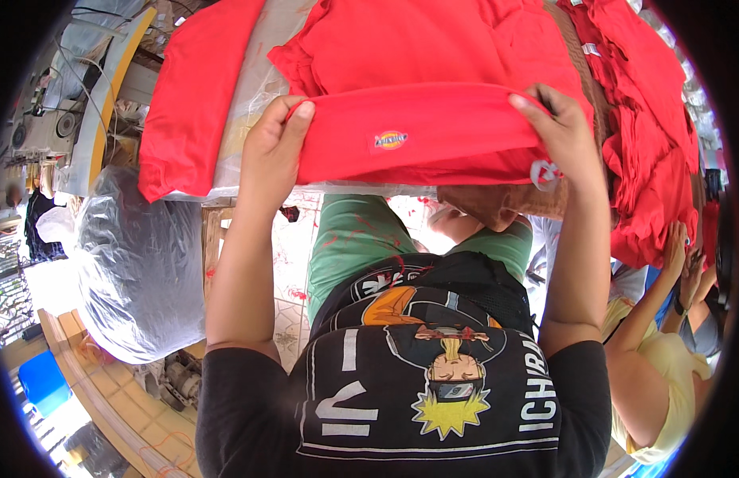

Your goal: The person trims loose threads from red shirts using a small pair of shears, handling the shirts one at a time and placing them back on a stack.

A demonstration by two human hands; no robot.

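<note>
Between my two hands a red folded garment (433,111) is stretched sideways, with a small oval patch (391,141) on its front. My left hand (278,139) pinches its left end, the thumb on top. At the right end, my right hand (559,127) grips the cloth between thumb and fingers. A small whitish loop (544,174) shows just below my right hand; I cannot make out what it is. Right behind lies a heap of red garments (433,44) on the table.
A folded red garment (196,103) lies over the table's left part, on clear plastic sheeting (262,92). More red garments (648,119) hang at the right, where a co-worker's hands (684,263) touch them. A plastic-wrapped bundle (142,271) stands at my left.
</note>
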